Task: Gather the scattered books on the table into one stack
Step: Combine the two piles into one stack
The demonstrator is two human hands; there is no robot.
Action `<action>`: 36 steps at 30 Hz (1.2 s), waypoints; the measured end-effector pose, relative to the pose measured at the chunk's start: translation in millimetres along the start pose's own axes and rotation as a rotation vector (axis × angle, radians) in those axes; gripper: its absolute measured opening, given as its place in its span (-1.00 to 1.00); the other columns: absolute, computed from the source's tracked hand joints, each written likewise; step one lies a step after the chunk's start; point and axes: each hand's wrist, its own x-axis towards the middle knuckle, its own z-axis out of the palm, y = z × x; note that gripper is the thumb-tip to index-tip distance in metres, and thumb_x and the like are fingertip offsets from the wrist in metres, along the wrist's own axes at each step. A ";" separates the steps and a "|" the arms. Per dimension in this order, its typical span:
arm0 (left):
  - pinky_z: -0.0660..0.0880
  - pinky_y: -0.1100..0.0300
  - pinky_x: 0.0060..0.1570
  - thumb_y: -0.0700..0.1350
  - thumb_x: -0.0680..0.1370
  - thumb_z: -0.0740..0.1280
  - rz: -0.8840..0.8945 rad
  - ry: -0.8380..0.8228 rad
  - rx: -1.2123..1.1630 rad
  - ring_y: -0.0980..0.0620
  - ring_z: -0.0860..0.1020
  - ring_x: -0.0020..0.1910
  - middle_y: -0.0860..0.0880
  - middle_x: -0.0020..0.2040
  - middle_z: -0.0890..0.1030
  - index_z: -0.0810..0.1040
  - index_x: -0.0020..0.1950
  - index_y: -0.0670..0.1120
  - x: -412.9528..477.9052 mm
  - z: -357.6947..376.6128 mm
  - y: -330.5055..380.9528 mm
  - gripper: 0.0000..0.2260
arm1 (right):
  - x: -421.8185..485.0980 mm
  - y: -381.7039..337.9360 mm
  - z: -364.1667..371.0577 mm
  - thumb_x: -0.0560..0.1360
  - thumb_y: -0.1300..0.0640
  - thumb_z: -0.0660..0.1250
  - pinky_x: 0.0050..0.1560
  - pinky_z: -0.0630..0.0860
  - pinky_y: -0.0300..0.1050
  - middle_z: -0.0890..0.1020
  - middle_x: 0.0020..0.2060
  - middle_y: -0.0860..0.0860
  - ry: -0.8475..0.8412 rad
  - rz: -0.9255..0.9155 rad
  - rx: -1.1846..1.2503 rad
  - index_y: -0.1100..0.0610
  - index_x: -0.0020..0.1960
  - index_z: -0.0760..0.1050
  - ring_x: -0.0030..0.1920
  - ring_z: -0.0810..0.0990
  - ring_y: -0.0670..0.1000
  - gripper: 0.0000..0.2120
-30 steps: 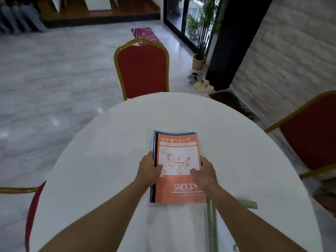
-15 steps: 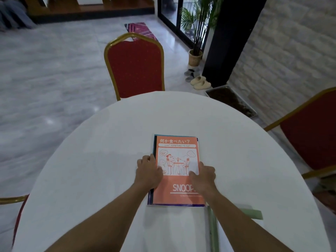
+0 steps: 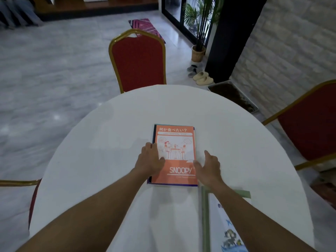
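While both hands frame a small stack of books (image 3: 175, 155) on the white round tabletop (image 3: 101, 146), neither one grips it. The left hand (image 3: 150, 160) lies flat with fingers spread, its palm over the stack's left edge and its fingertips partly on the bare surface beside it. The right hand (image 3: 208, 166) is open and relaxed just right of the stack's right edge, thumb near the orange cover; whether it touches the cover cannot be told.

An orange Snoopy book tops the stack, with dark and blue edges of the books beneath showing along its left and near sides. Another book with a green spine (image 3: 216, 220) lies under the right forearm, just nearer than the stack's near right corner and not on it.

Beyond the fingertips the tabletop runs bare to its far rim, and wide bare room opens left of the left hand. A red chair with a gold frame (image 3: 138, 60) stands past the far rim, another red chair (image 3: 309, 122) off to the right of the right hand, and a third chair's edge (image 3: 33, 199) shows left of the left forearm.
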 end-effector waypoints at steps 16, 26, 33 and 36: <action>0.43 0.04 0.27 0.27 0.50 0.27 -0.095 -0.446 -0.221 -0.15 0.48 0.29 -0.19 0.36 0.43 0.42 0.40 -0.20 -142.9 119.9 69.1 -0.34 | -96.2 159.3 -50.0 0.49 -0.16 0.39 0.41 0.27 0.22 0.28 0.49 0.18 0.043 0.278 -0.005 0.09 0.58 0.18 0.48 0.26 0.24 -0.22; 0.54 -0.02 0.22 0.08 0.48 0.41 -0.306 -0.365 -0.441 -0.13 0.54 0.24 -0.16 0.28 0.52 0.41 0.32 -0.19 -169.2 146.4 96.9 -0.47 | -115.3 187.9 -45.6 0.41 -0.15 0.46 0.25 0.52 0.15 0.52 0.24 0.19 -0.031 0.343 0.204 0.22 0.33 0.42 0.24 0.53 0.24 -0.36; 0.54 -0.09 0.23 -0.03 0.48 0.41 -0.328 -0.406 -0.671 -0.17 0.57 0.21 -0.15 0.30 0.53 0.48 0.33 -0.13 -170.1 139.7 102.2 -0.55 | -114.3 187.7 -53.7 0.38 0.02 0.52 0.11 0.63 0.16 0.56 0.15 0.17 0.014 0.323 0.452 0.18 0.20 0.39 0.08 0.62 0.19 -0.48; 0.58 -0.05 0.19 -0.07 0.48 0.42 -0.266 -0.323 -0.695 -0.11 0.62 0.14 -0.10 0.23 0.61 0.55 0.29 -0.11 -162.7 124.2 103.0 -0.62 | -110.2 177.5 -57.3 0.41 0.05 0.51 0.13 0.61 0.16 0.54 0.17 0.16 0.021 0.286 0.487 0.17 0.24 0.37 0.09 0.62 0.18 -0.50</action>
